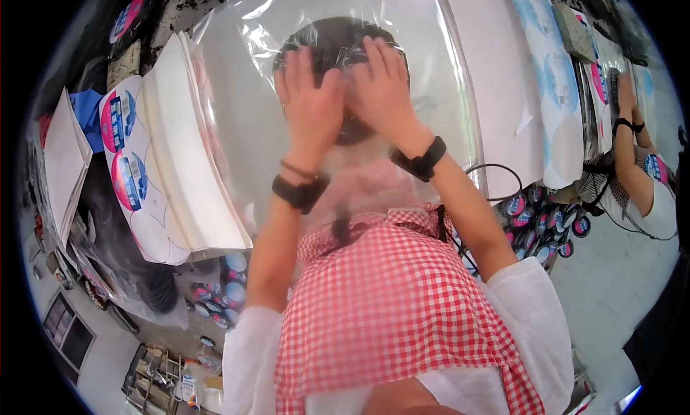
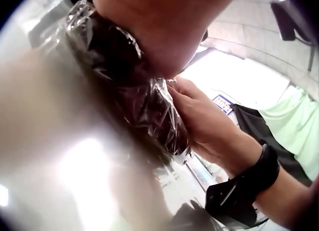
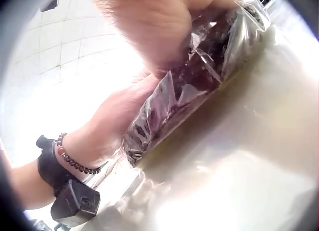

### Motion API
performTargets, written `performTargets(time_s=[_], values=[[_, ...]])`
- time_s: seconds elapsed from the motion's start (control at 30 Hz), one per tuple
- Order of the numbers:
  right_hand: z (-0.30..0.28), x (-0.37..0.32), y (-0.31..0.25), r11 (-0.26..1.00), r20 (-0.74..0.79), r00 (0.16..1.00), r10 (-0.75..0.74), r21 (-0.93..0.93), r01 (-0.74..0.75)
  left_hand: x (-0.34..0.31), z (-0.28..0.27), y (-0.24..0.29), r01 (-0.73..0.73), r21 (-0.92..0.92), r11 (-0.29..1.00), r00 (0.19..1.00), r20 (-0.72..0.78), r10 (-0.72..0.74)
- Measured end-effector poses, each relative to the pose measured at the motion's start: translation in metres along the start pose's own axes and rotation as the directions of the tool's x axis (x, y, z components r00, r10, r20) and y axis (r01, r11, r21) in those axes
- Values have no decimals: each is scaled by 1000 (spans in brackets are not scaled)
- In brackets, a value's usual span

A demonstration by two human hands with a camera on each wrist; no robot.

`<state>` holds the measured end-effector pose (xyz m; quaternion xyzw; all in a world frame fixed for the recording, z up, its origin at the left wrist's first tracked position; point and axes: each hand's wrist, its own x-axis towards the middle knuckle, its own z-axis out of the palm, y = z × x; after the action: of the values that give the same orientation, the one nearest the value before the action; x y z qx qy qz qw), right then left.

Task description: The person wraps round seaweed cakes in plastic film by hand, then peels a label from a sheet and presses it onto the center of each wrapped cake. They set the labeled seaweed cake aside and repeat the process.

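A dark, round, flat cake (image 1: 338,34) lies under crinkled clear plastic film (image 1: 244,77) on a pale, shiny work surface. My left hand (image 1: 310,106) rests on its left half, fingers extended over the film. Across the right half lies my right hand (image 1: 384,91), with its thumb side close against the left. Seen from the side in the left wrist view, the film-covered cake (image 2: 124,86) is thick, and its wrinkled film bunches under both palms. The right wrist view shows the film folded along the edge of the cake (image 3: 184,86).
Stacked white sheets (image 1: 190,156) and printed wrappers (image 1: 133,170) lie on the left. On the right are more sheets (image 1: 503,91) and a blue-and-white printed stack (image 1: 550,91). Several round labelled packs (image 1: 539,224) are heaped below. Another person's arms (image 1: 629,127) work at far right.
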<state>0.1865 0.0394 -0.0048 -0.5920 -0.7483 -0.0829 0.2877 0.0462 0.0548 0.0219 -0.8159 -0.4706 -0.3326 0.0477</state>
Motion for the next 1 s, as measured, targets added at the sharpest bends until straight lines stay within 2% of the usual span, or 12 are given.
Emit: performTargets(time_s=[0.07, 0.17, 0.27, 0.37, 0.47, 0.57, 0.67, 0.7, 0.77, 0.83, 0.93, 1.0], values=[[5, -4, 6, 961, 109, 991, 74, 260, -100, -16, 15, -9, 77, -266, 961, 993, 102, -51], [-7, 5, 3, 906, 407, 897, 175, 290, -308, -14, 12, -11, 168, -210, 963, 964, 237, -117], [-13, 24, 7, 994, 108, 992, -71, 93, 61, 2, 12, -18, 1, -82, 997, 978, 208, 16], [1, 28, 21, 936, 161, 982, -101, 350, 39, 9, 27, -39, -139, -275, 951, 972, 148, 185], [-1, 26, 20, 863, 312, 948, -60, 494, -108, -1, 10, -34, 178, -231, 956, 846, 532, -29], [12, 18, 21, 912, 322, 939, -118, 410, -26, 14, 5, -24, -29, -131, 991, 984, 173, 52], [14, 16, 26, 887, 165, 962, -216, 445, 123, 33, 9, -31, -163, -180, 970, 982, 67, 178], [10, 14, 25, 914, 279, 938, -204, 399, 80, 26, 20, -39, -129, -314, 941, 976, 126, 176], [5, 20, 20, 914, 64, 996, -57, 405, 26, 22, 23, -46, -55, -428, 902, 954, 244, 174], [3, 31, 11, 880, -60, 986, 158, 461, -113, 21, 29, -50, -85, -466, 881, 959, 203, 200], [5, 40, 27, 883, 141, 965, -223, 448, 138, 9, 25, -50, -40, -463, 885, 950, 258, 178], [9, 35, 28, 906, 211, 953, -219, 406, 119, -1, 11, -36, 6, -400, 916, 967, 234, 96]])
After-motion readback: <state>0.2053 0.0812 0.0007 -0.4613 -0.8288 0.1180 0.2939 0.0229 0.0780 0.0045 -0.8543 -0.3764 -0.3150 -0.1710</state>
